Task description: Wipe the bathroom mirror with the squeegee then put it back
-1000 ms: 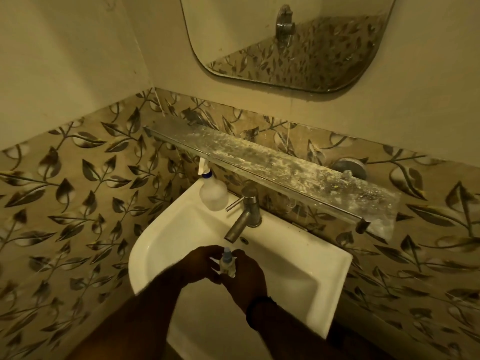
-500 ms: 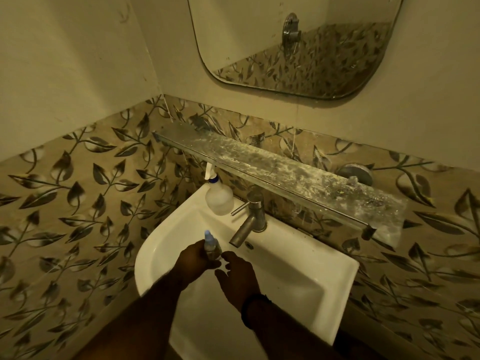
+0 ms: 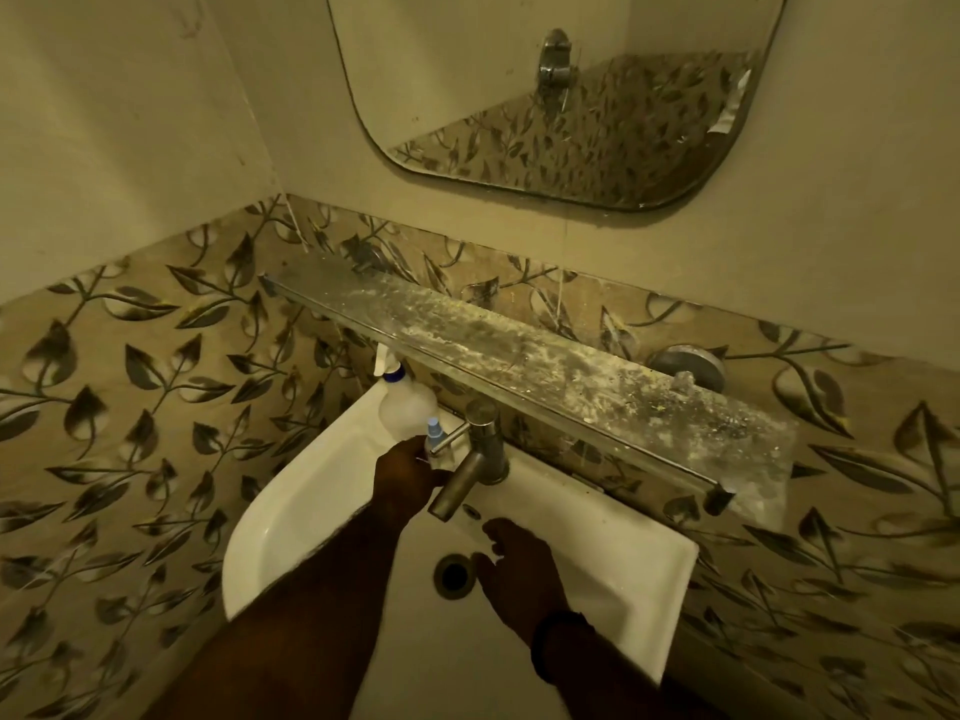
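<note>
The rounded wall mirror point(image 3: 597, 96) hangs above, smeared and spotted. No squeegee shows in the head view. My left hand point(image 3: 408, 478) grips a small clear bottle with a pale blue cap point(image 3: 435, 436), holding it at the sink's back ledge just left of the tap, beside a white spray bottle point(image 3: 405, 402). My right hand point(image 3: 514, 569) hovers over the white sink basin point(image 3: 291, 506) near the drain, fingers loosely apart and empty.
A metal tap point(image 3: 475, 459) juts out between my hands. A dusty glass shelf point(image 3: 519, 366) runs above the sink under the mirror. Leaf-patterned tiles cover the walls. The drain point(image 3: 452, 574) lies left of my right hand.
My left hand carried the small bottle from over the basin back toward the ledge by the spray bottle. My right hand let go of it and dropped toward the drain.
</note>
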A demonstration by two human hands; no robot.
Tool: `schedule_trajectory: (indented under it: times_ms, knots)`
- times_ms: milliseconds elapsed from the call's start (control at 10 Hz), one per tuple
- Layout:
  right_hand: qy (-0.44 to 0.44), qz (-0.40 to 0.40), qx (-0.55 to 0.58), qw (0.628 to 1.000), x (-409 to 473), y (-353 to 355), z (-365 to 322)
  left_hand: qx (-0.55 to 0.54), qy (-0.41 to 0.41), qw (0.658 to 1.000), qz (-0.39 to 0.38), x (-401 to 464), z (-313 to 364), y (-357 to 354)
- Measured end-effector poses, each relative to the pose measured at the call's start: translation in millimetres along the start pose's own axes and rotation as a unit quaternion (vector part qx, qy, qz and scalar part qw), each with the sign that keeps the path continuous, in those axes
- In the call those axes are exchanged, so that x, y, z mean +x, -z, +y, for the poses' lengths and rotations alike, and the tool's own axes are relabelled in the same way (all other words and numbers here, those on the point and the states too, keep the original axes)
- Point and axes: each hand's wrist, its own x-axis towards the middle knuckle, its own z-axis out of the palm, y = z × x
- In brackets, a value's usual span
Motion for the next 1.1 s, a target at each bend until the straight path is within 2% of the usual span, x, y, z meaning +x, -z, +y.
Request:
schedule_trajectory:
  times_ms: [300,500,700,900,1000,1100]
  knots:
    - [0.027,0.032,-0.005,0.999,29.1,11.4,-18.3,-0.051,0.004,0.999,-0.002,5.3,8.8,-12.3]
    - [0.041,0.048,0.002,0.998,34.6,10.8,-24.7,-0.028,-0.010,1.000,-0.009,7.7,11.7,-13.1]
    - [0.033,0.055,0.011,0.998,36.1,11.5,-32.1,-0.074,0.019,0.997,-0.018,3.7,9.3,-10.2]
    - [0.028,0.068,-0.021,0.997,31.6,15.3,-36.6,-0.113,0.015,0.993,-0.032,-3.1,-0.6,-6.7]
    - [0.045,0.093,-0.038,0.994,29.1,16.1,-37.4,-0.101,0.007,0.995,-0.023,-6.9,-4.3,-5.6]
    - [0.064,0.110,-0.055,0.990,24.1,18.7,-41.9,-0.054,0.003,0.998,0.023,-13.1,-4.0,-2.9]
